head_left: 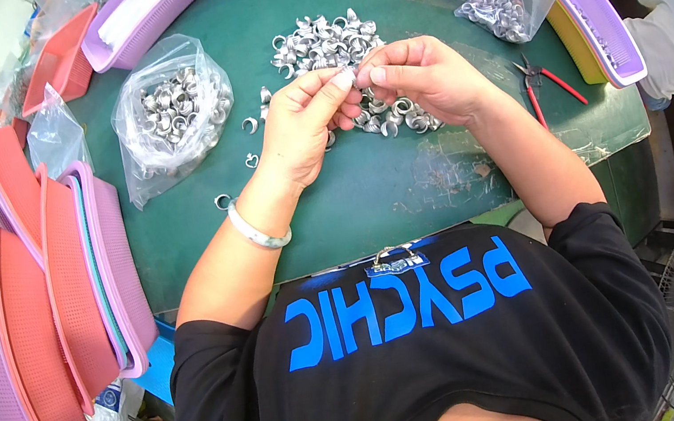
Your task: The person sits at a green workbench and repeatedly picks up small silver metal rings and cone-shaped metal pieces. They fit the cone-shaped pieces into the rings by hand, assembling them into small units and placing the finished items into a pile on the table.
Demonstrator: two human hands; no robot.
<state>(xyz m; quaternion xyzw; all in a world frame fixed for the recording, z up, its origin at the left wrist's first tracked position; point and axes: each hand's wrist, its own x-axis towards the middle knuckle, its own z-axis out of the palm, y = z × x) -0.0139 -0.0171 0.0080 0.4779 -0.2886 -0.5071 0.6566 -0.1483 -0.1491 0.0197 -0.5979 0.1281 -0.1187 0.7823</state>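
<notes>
Left grip (304, 117) and right grip (429, 79) meet fingertip to fingertip, pinched closed on what looks like a ring (355, 79), mostly hidden; using both likely steadies so small a piece. Loose rings (322, 40) lie heaped on the bench (339, 219) just beyond the grips and partly beneath them, presumably for short reaches. Left of the left grip, a clear bag (146, 167) keeps more rings together. Right of the right grip, pliers (565, 85) lie apart, handles toward the near edge, probably for easy pickup.
</notes>
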